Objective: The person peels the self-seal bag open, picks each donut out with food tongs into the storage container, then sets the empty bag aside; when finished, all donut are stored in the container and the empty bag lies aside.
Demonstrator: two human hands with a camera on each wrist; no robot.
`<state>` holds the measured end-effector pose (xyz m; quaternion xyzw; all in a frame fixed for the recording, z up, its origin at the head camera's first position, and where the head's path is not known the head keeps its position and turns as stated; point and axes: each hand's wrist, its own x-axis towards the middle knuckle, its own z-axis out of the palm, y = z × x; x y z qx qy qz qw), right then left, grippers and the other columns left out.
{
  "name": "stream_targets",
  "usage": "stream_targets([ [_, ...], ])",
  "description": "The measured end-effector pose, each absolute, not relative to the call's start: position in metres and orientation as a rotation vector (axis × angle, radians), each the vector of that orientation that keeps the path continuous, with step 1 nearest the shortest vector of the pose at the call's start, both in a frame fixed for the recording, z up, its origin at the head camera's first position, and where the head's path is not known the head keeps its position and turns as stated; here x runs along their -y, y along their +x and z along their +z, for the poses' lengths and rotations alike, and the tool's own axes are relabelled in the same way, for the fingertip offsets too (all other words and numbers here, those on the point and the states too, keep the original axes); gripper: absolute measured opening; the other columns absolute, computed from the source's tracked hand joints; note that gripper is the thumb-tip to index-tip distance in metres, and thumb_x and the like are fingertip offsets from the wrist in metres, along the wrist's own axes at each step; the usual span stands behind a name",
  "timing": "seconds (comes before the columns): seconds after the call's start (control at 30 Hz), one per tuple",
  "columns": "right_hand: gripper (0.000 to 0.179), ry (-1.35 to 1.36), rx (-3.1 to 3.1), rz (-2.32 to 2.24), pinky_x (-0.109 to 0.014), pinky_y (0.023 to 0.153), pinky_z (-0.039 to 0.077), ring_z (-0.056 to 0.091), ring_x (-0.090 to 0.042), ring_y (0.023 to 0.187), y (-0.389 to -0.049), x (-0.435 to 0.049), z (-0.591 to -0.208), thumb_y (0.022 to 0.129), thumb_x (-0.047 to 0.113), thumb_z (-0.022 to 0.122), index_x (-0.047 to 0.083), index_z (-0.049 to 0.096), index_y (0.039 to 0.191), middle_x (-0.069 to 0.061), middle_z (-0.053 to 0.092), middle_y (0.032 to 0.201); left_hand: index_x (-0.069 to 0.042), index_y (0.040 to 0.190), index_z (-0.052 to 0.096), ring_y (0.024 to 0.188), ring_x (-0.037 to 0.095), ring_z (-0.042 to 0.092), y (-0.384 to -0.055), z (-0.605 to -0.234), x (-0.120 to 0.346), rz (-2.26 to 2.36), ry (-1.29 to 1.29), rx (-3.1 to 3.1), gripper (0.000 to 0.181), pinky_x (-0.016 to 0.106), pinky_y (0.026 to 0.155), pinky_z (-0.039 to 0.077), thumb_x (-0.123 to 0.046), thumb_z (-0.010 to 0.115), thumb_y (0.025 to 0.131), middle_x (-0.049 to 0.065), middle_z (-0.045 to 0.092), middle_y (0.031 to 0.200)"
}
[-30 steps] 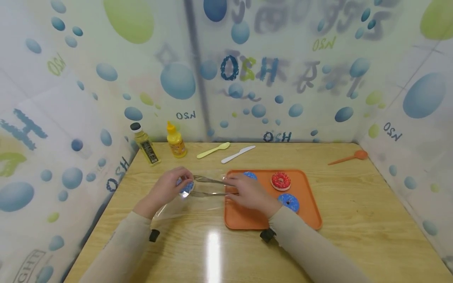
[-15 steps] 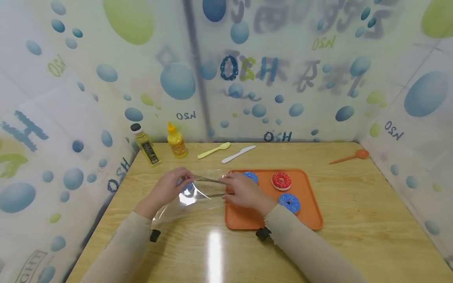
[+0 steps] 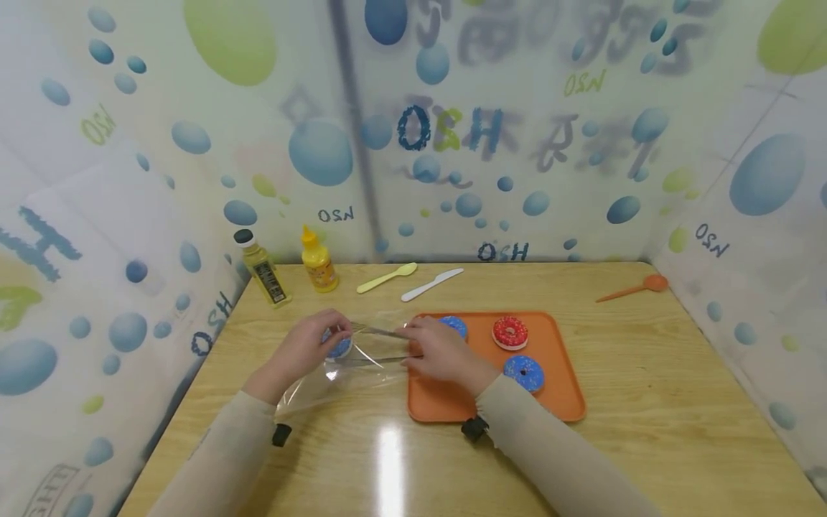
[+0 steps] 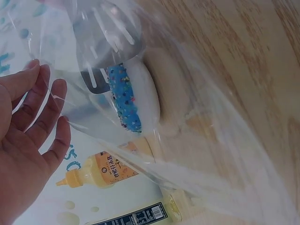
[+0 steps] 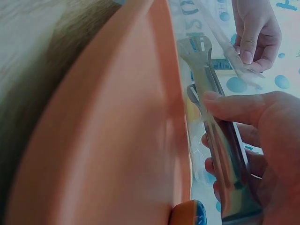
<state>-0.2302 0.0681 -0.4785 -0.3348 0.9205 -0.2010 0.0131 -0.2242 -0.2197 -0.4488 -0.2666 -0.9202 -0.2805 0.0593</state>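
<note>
My left hand (image 3: 306, 348) pinches the edge of a clear plastic bag (image 3: 381, 373) between thumb and fingers. Inside the bag, a blue-iced doughnut (image 4: 124, 101) with sprinkles and a white base lies near the tabletop. Metal tongs (image 5: 220, 154) are held by my right hand (image 5: 283, 145), thumb on one side and fingers on the other. Their two arms stand apart, reaching left into the bag. In the left wrist view the slotted tong ends (image 4: 110, 37) show through the film beside the doughnut; whether they touch it I cannot tell.
An orange tray (image 3: 446, 402) under my right hand bears two blue doughnuts (image 3: 524, 373) and a red doughnut (image 3: 510, 333). Behind stand an oil bottle (image 3: 263, 273) and a yellow squeeze bottle (image 3: 319, 266). A yellow spoon (image 3: 388, 278), white knife (image 3: 431, 284) and orange spoon (image 3: 633, 289) lie farther back.
My right hand has shifted a little left with the tongs, their ends farther into the bag. The left hand keeps its hold on the bag edge, and the glare on the film has moved.
</note>
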Motion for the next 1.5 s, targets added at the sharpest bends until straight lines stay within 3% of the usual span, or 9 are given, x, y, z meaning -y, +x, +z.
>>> stream_targets([
  [0.27, 0.051, -1.047, -2.882, -0.595, -0.037, 0.093, 0.059, 0.065, -0.019, 0.114, -0.228, -0.065, -0.481, 0.094, 0.035, 0.077, 0.019, 0.065, 0.141, -0.003, 0.067, 0.13, -0.013, 0.1, 0.071, 0.089, 0.011, 0.064, -0.224, -0.453, 0.221, -0.834, -0.778, 2.813, 0.006, 0.043, 0.083, 0.059, -0.019, 0.07, 0.1, -0.005, 0.069, 0.096],
  [0.5, 0.046, -1.061, -2.897, -0.616, -0.039, 0.097, 0.058, 0.064, -0.02, 0.121, -0.228, -0.068, -0.481, 0.094, 0.029, 0.077, 0.018, 0.067, 0.138, -0.003, 0.067, 0.131, -0.012, 0.099, 0.07, 0.089, 0.014, 0.065, -0.226, -0.45, 0.219, -0.827, -0.785, 2.809, 0.005, 0.046, 0.084, 0.059, -0.017, 0.069, 0.1, -0.003, 0.069, 0.096],
  [0.77, 0.046, -1.073, -2.895, -0.624, -0.04, 0.098, 0.057, 0.065, -0.02, 0.116, -0.227, -0.072, -0.482, 0.094, 0.031, 0.077, 0.018, 0.068, 0.137, -0.004, 0.068, 0.13, -0.01, 0.1, 0.07, 0.091, 0.016, 0.065, -0.225, -0.45, 0.22, -0.828, -0.75, 2.836, 0.006, 0.048, 0.085, 0.059, -0.016, 0.069, 0.1, -0.001, 0.069, 0.098],
  [1.0, 0.047, -1.116, -2.872, -0.685, -0.043, 0.1, 0.055, 0.064, -0.023, 0.118, -0.22, -0.089, -0.478, 0.094, 0.029, 0.078, 0.018, 0.068, 0.138, -0.004, 0.068, 0.129, -0.011, 0.1, 0.072, 0.092, 0.015, 0.064, -0.224, -0.451, 0.224, -0.821, -0.731, 2.85, 0.007, 0.045, 0.084, 0.058, -0.017, 0.07, 0.1, -0.003, 0.07, 0.098],
  [1.3, 0.051, -1.11, -2.919, -0.628, -0.031, 0.073, 0.049, 0.054, -0.014, 0.09, -0.202, -0.124, -0.473, 0.094, 0.031, 0.078, 0.03, 0.063, 0.143, 0.0, 0.065, 0.111, -0.015, 0.097, 0.072, 0.089, 0.013, 0.065, -0.222, -0.456, 0.228, -0.785, -0.748, 2.855, 0.003, 0.045, 0.083, 0.059, -0.015, 0.069, 0.1, -0.004, 0.071, 0.096],
  [1.5, 0.048, -1.064, -2.998, -0.64, -0.033, 0.08, 0.056, 0.061, -0.014, 0.099, -0.185, -0.144, -0.472, 0.089, 0.031, 0.083, 0.022, 0.07, 0.134, 0.003, 0.068, 0.115, -0.014, 0.1, 0.073, 0.089, 0.013, 0.063, -0.22, -0.457, 0.233, -0.758, -0.728, 2.9, 0.003, 0.043, 0.083, 0.058, -0.014, 0.07, 0.1, -0.005, 0.071, 0.096],
])
